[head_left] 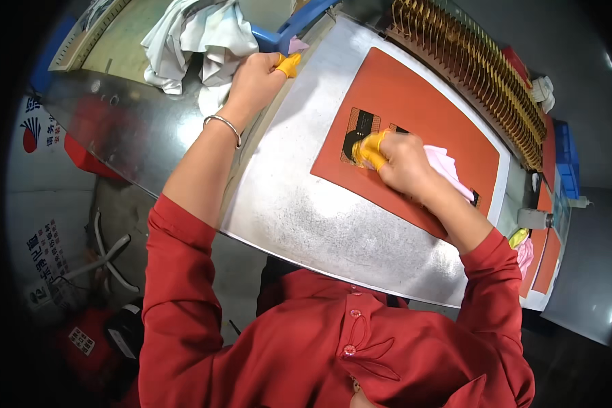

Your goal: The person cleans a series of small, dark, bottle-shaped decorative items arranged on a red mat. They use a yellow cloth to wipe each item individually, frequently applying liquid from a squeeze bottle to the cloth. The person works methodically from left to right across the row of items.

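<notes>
My right hand (404, 160), with yellow finger cots on its fingertips, is closed over a pink cloth (443, 164). Its fingertips press on a thin black panel with a gold pattern (364, 122), lying on an orange-red mat (428, 102). Another dark panel (398, 128) shows partly beyond this hand, and a dark edge peeks out by the cloth's lower end. Further left, my left hand (255, 81) also wears yellow finger cots. Its fingers are bent together beside a small pink scrap (297, 45) and a blue plastic frame (279, 37); what they hold, if anything, is hidden.
A long rack of brown-gold upright pieces (469, 75) lines the metal table's (285, 211) far right. White rags (204, 41) hang at the far left. Rightward are a grey bottle (534, 219), a pink rag (525, 255) and blue bins (566, 153).
</notes>
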{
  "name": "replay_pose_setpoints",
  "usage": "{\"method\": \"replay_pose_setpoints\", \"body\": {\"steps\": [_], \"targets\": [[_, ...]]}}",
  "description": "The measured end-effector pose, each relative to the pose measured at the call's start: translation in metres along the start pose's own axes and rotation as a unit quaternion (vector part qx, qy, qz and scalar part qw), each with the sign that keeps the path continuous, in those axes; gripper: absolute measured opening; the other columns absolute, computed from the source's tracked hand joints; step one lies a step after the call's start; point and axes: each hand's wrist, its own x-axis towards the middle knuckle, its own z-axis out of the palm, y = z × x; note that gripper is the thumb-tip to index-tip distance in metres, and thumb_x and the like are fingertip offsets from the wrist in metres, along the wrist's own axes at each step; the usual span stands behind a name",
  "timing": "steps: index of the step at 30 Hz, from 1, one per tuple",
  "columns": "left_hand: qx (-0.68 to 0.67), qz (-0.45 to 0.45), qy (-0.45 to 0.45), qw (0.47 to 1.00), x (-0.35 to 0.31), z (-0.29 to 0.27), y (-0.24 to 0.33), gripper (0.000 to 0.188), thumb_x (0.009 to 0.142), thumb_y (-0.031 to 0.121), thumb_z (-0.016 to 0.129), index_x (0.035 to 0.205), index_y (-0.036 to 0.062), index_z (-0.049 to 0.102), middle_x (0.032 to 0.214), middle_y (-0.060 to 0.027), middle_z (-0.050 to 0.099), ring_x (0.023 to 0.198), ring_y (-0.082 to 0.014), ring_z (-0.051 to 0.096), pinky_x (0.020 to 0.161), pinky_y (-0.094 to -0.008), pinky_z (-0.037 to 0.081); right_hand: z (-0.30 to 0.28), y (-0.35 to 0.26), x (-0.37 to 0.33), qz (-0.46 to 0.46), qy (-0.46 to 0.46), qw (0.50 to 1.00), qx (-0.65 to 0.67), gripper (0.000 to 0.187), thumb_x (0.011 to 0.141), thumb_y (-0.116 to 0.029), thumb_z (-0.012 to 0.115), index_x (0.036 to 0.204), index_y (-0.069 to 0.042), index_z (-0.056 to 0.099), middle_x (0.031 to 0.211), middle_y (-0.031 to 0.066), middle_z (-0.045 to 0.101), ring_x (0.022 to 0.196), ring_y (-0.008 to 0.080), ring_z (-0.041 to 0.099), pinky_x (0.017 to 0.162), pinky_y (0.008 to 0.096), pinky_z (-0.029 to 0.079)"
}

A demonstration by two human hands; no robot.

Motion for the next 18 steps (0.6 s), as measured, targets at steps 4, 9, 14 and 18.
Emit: {"method": "replay_pose_setpoints", "body": {"steps": [4, 9, 14, 18], "targets": [[-0.013, -0.016, -0.001, 1.0, -0.001, 0.0, 0.004, 0.021, 0.077, 0.008, 0.048, 0.084, -0.0002, 0.065, 0.057, -0.0064, 0.057, 0.052, -0.0113, 0.049, 0.051, -0.0294, 0.04, -0.006, 0.01, 0.017, 0.014, 0.015, 1.0, 0.016, 0.005, 0.074, -0.009, 0.065, 0.079, -0.007, 0.064, 0.069, 0.0107, 0.06, 0.064, 0.0284, 0.06, 0.058, 0.0365, 0.047], [0.02, -0.015, -0.021, 0.999, 0.001, 0.002, 0.0, 0.02, 0.078, 0.011, 0.051, 0.085, -0.0005, 0.065, 0.058, -0.0058, 0.057, 0.053, -0.0108, 0.049, 0.052, -0.0291, 0.04, -0.004, 0.012, 0.021, -0.051, 0.048, 0.998, -0.006, 0.007, 0.074, -0.009, 0.066, 0.081, -0.007, 0.064, 0.068, 0.0115, 0.06, 0.063, 0.0285, 0.059, 0.055, 0.0357, 0.047], [0.005, -0.019, -0.016, 1.0, 0.0, 0.001, 0.002, 0.021, 0.076, 0.009, 0.048, 0.084, -0.0016, 0.065, 0.059, -0.0082, 0.057, 0.053, -0.013, 0.051, 0.053, -0.029, 0.04, -0.008, 0.022, 0.051, 0.067, 0.0, 0.998, -0.013, 0.009, 0.079, -0.013, 0.061, 0.083, -0.005, 0.064, 0.072, 0.0144, 0.06, 0.067, 0.0306, 0.059, 0.06, 0.0366, 0.046], [0.009, -0.027, -0.023, 0.999, -0.003, 0.0, 0.01, 0.021, 0.075, 0.011, 0.049, 0.083, -0.0022, 0.064, 0.057, -0.0073, 0.055, 0.052, -0.013, 0.049, 0.052, -0.0292, 0.039, -0.009, 0.02, 0.048, 0.063, 0.008, 0.998, 0.002, 0.009, 0.079, -0.012, 0.062, 0.084, -0.005, 0.063, 0.072, 0.0141, 0.06, 0.067, 0.0309, 0.059, 0.061, 0.0366, 0.047]]}}
